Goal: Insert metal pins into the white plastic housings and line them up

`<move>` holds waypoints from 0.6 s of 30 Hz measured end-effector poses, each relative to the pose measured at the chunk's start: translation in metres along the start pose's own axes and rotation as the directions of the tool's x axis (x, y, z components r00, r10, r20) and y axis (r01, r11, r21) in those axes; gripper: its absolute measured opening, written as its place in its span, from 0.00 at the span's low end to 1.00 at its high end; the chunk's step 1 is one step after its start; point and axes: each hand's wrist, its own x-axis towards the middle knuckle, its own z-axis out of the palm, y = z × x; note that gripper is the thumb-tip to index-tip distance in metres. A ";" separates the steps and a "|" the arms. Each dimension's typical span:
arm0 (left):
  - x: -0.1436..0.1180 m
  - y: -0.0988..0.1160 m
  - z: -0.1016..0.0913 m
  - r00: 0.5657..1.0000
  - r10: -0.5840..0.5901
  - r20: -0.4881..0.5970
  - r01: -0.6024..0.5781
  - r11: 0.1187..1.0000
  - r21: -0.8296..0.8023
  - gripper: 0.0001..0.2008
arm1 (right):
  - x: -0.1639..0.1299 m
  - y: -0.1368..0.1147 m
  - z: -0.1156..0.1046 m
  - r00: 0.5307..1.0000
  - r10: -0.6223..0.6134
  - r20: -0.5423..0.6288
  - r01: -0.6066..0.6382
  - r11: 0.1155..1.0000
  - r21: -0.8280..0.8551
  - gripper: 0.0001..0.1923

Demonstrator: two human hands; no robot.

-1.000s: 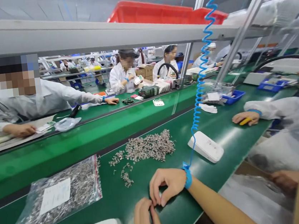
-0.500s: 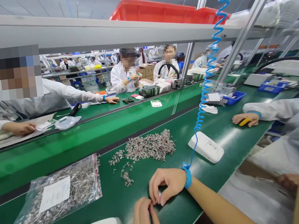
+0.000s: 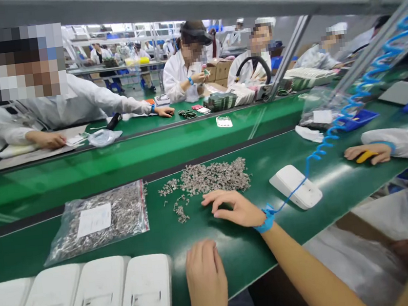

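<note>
My right hand (image 3: 238,208) reaches over the green bench, its fingers apart and slightly bent, with nothing visible between them. It hovers at the near edge of a heap of small metal clip-like pieces (image 3: 216,176). A smaller scatter of these pieces (image 3: 181,213) lies left of its fingertips. Around that wrist is a blue strap (image 3: 265,218) with a coiled cord. Nearer to me, my left hand (image 3: 206,273) has its fingers curled and pressed together; whatever it may hold is hidden. White plastic housings (image 3: 147,297) stand in a row to its left.
Behind the housings lies a clear bag of metal pieces (image 3: 124,231) with a white label. A single white housing (image 3: 296,186) rests to the right, under the blue coiled cord (image 3: 321,149). Beyond it is a co-worker's hand (image 3: 368,154). A green conveyor (image 3: 174,149) runs behind the bench.
My hands, which met at the fingertips before, are now apart. The right has moved out toward the metal pieces and its fingers have spread. My view has shifted too.
</note>
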 end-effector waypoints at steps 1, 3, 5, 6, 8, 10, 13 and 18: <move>0.001 0.001 -0.001 1.000 -0.005 0.024 0.005 1.000 0.003 0.09 | -0.002 -0.001 -0.002 0.996 -0.019 -0.092 0.014 0.999 -0.052 0.06; 0.001 0.001 -0.002 0.998 0.011 0.054 -0.011 1.000 0.013 0.09 | -0.010 -0.003 -0.010 0.948 -0.072 -0.309 0.001 0.974 -0.225 0.06; 0.000 -0.001 -0.002 0.998 0.041 0.055 -0.043 0.999 0.029 0.09 | -0.028 -0.001 -0.024 0.842 -0.154 -0.516 -0.110 0.889 -0.444 0.05; 0.000 -0.002 -0.001 0.997 0.059 0.051 -0.061 0.998 0.035 0.08 | -0.040 0.002 -0.033 0.777 -0.198 -0.597 -0.202 0.820 -0.536 0.05; 0.000 -0.004 0.001 0.994 0.100 0.036 -0.101 0.994 0.040 0.08 | -0.069 0.008 -0.057 0.660 -0.251 -0.708 -0.419 0.659 -0.624 0.07; 0.000 -0.005 0.002 0.990 0.140 0.016 -0.140 0.989 0.039 0.08 | -0.097 0.013 -0.080 0.597 -0.212 -0.774 -0.610 0.508 -0.609 0.08; 0.000 -0.004 0.002 0.988 0.152 0.005 -0.153 0.987 0.041 0.09 | -0.122 0.011 -0.094 0.611 -0.043 -0.791 -0.718 0.391 -0.576 0.09; -0.001 0.003 -0.001 0.993 0.099 0.063 -0.102 0.994 0.040 0.10 | -0.105 -0.021 -0.038 0.822 0.140 -0.552 -0.513 0.605 -0.609 0.08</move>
